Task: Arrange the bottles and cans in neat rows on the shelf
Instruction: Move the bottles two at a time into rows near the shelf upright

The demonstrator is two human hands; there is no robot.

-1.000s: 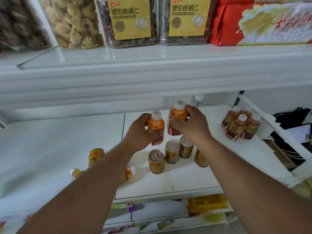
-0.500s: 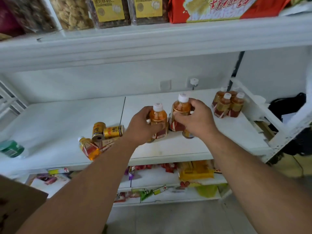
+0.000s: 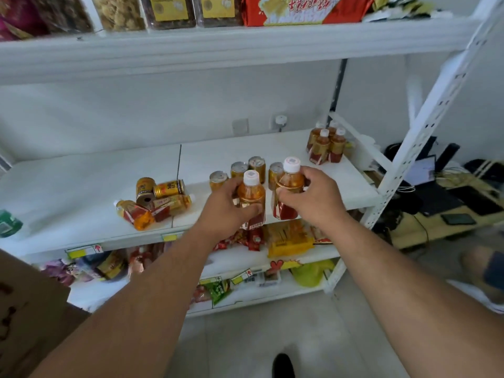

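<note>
Head view: my left hand (image 3: 227, 205) is wrapped around one amber bottle (image 3: 251, 196), my right hand (image 3: 313, 197) around a second bottle (image 3: 290, 190), both upright at the front edge of the shelf (image 3: 81, 181), held side by side, probably for setting down as a pair. Four cans (image 3: 256, 166) stand just behind; four bottles (image 3: 326, 144) grouped back right; a toppled heap (image 3: 155, 200) left awaits sorting.

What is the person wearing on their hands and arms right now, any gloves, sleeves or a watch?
Nothing shows: the left hand and right hand are bare, without gloves or rings, and both forearms are uncovered to the frame edge, with no sleeves, watch or bands in view.
</note>
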